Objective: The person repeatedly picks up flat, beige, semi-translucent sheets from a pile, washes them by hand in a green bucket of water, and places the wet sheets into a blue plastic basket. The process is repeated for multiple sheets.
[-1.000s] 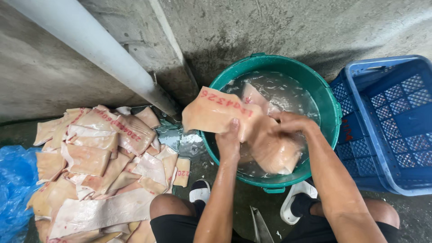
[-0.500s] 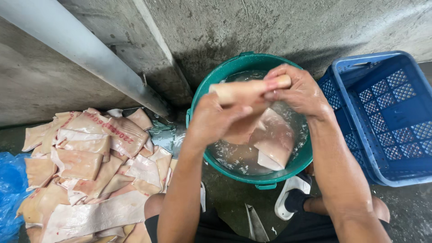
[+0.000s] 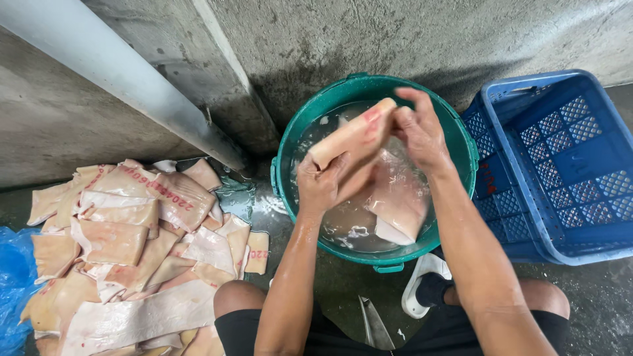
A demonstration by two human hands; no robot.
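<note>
Leftmost, I see a blue plastic sheet (image 3: 12, 283) at the lower left edge, and beside it a heap of pale skin slabs (image 3: 132, 244) spread on the wet floor, below a grey pipe (image 3: 125, 79) slanting down from the upper left. Near the centre, my left hand (image 3: 323, 184) is clamped on the lower end of a rolled skin piece (image 3: 353, 135), held above the green tub (image 3: 461, 142). My right hand (image 3: 422, 132) grips the roll's upper end, fingers closed on it. More pale pieces lie in the cloudy water inside the tub. A blue crate (image 3: 567, 165) sits just beside the tub, at the right.
</note>
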